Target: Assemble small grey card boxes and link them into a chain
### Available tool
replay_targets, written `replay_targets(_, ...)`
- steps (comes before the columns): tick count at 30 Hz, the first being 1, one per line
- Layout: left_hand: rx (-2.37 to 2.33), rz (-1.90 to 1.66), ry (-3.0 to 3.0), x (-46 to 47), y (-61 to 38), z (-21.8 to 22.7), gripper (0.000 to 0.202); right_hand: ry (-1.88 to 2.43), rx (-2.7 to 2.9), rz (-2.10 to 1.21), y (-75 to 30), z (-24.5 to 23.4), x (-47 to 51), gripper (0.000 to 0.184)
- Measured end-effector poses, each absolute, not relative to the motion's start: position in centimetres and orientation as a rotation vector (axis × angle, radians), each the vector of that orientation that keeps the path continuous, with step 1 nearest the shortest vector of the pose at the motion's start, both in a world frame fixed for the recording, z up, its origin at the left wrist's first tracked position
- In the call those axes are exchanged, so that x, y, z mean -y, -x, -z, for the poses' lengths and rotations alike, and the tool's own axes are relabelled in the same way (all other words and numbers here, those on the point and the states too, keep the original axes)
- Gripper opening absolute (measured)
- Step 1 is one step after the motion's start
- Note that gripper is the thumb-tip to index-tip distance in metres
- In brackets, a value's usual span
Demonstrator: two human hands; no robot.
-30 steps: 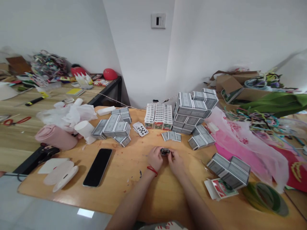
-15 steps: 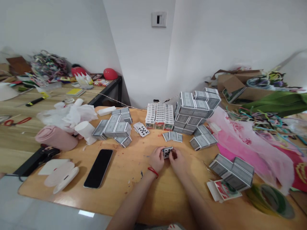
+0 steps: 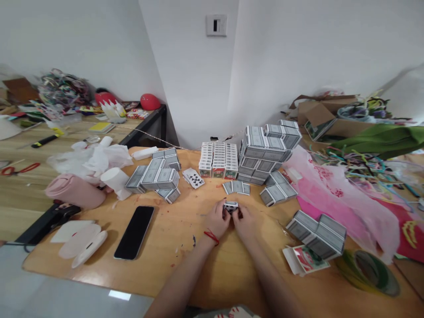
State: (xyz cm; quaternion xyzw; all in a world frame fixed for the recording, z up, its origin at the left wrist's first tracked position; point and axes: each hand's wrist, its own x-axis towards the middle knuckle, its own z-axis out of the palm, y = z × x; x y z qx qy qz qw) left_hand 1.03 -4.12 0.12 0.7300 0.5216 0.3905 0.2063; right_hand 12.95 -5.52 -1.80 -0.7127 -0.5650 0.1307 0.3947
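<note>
Gripping both ends, hands hold the card deck lengthwise left-to-right.

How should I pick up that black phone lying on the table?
The phone lies flat, screen up, on the wooden table. Come from above and pinch its two long edges near the middle. They are straight and narrow, and nothing crowds them; the screen's flat face offers no hold.

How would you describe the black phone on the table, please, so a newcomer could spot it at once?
Start at the round-edged wooden table and look at its near left part, left of the person's left hand. There lies the flat black rectangular phone, screen dark, between the white foam pieces and that hand. It is the only glossy black slab among grey card boxes.
</note>
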Motion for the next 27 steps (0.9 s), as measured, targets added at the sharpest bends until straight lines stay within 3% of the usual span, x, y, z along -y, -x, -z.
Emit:
replay_targets(6,-1.474,-1.1,-1.939,3.8,-0.9,0.3,0.046,1.555,1.269,-0.716,-13.0,1.1,5.5,0.036)
replay_targets(12,-1.454,-1.107,-1.835,3.3,-0.5,-0.2,0.034,1.29,1.113,-1.085,-13.5,0.2,5.4,0.031)
replay_targets(27,-1.243,-1.102,-1.985,3.3,-0.3,-1.4,0.026,0.993,0.729,-1.609,-13.3,-0.5,4.8,0.027)
